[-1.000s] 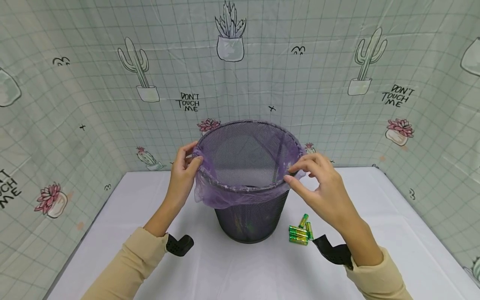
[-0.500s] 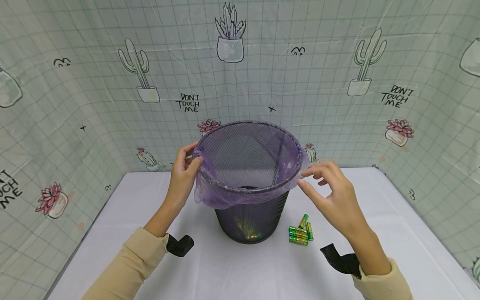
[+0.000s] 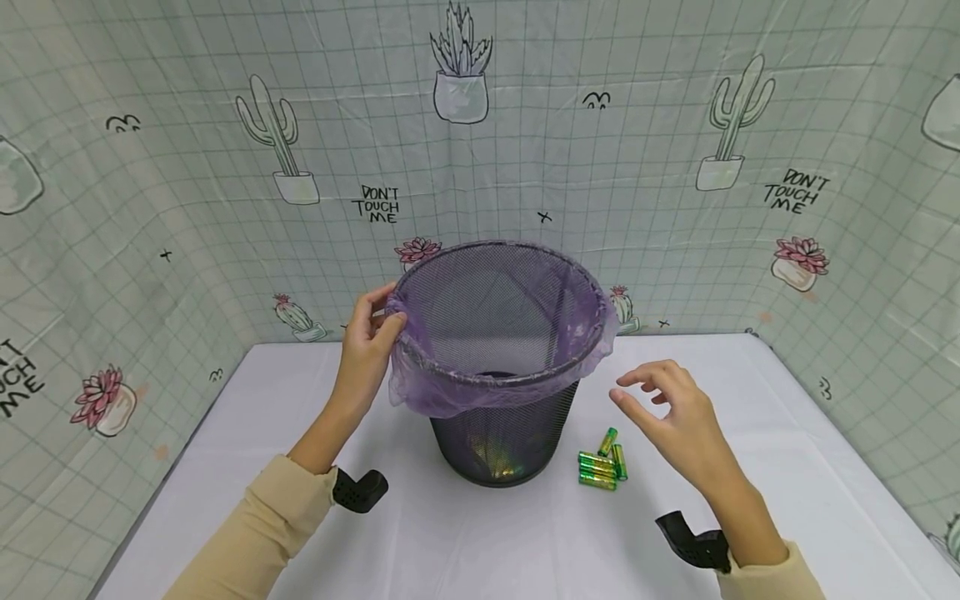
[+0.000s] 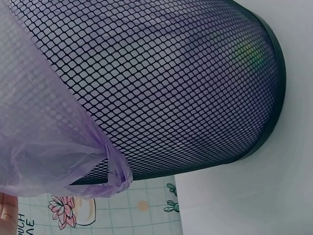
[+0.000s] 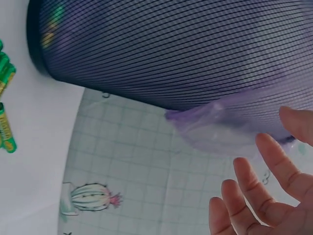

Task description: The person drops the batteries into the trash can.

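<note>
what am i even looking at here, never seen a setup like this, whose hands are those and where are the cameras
There's no machine: these are a person's two bare hands. The wide picture comes from a camera on the person's head, looking forward and down. The two close pictures come from cameras worn on each wrist.

On the white tabletop stands a black mesh bin, with a thin purple bag lining it and folded over its rim. Beside it lies a small pile of green batteries.

The left hand grips the bag-covered rim. The right hand holds nothing, its fingers loosely bent, apart from the bin.
</note>
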A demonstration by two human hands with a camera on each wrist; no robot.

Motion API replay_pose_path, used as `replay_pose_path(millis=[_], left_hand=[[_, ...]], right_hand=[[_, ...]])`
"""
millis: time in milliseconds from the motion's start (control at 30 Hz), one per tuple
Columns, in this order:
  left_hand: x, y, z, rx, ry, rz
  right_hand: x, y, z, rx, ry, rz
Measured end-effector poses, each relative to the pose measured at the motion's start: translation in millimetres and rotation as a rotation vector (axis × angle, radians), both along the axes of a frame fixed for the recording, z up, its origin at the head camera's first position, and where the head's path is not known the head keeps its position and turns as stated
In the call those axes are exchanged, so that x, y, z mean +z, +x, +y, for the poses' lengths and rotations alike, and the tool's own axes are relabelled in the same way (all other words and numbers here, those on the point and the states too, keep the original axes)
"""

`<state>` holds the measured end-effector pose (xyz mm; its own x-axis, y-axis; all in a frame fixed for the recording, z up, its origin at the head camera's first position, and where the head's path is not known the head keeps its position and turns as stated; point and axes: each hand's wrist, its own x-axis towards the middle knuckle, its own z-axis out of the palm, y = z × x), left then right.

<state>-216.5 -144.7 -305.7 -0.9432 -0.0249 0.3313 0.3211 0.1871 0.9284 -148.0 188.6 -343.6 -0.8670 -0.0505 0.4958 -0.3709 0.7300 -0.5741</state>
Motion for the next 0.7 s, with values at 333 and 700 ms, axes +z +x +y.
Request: replay_pose_path(millis=[333, 700], left_hand=[[-0.5, -0.1, 0.4, -0.002, 0.003, 0.003], [-0.5, 0.2, -0.2, -0.003, -0.004, 0.005]], right_hand=[[-24.4, -0.5, 11.9, -0.026, 0.031, -0.139], [-46.2, -6.6, 21.5, -0.044, 0.054, -0.259]])
